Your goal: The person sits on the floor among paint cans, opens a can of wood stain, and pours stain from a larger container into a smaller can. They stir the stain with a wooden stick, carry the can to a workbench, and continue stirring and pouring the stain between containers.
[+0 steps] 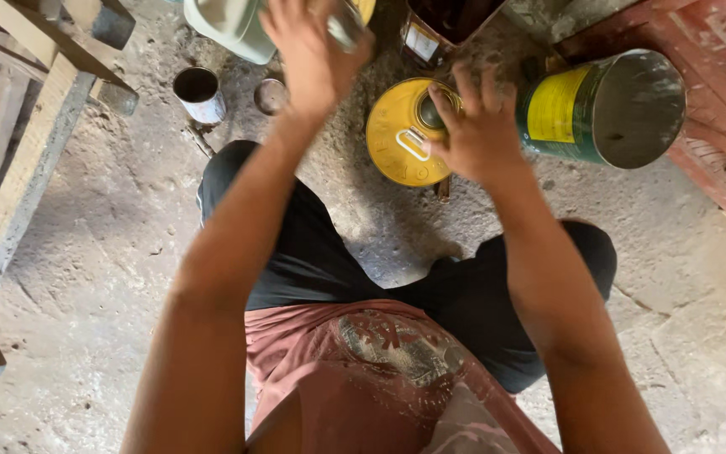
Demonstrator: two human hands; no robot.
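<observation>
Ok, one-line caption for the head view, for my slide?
Right hand rests on a yellow can; raised left hand grips a blurred object, cans scattered on the floor.

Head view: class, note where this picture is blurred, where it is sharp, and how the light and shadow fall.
Head view: the left hand is smeared by motion blur near the top edge; the right hand on the yellow can is slightly soft; the green tin and concrete floor are sharp; daylight is soft, with a dim shadow beneath the legs.
</observation>
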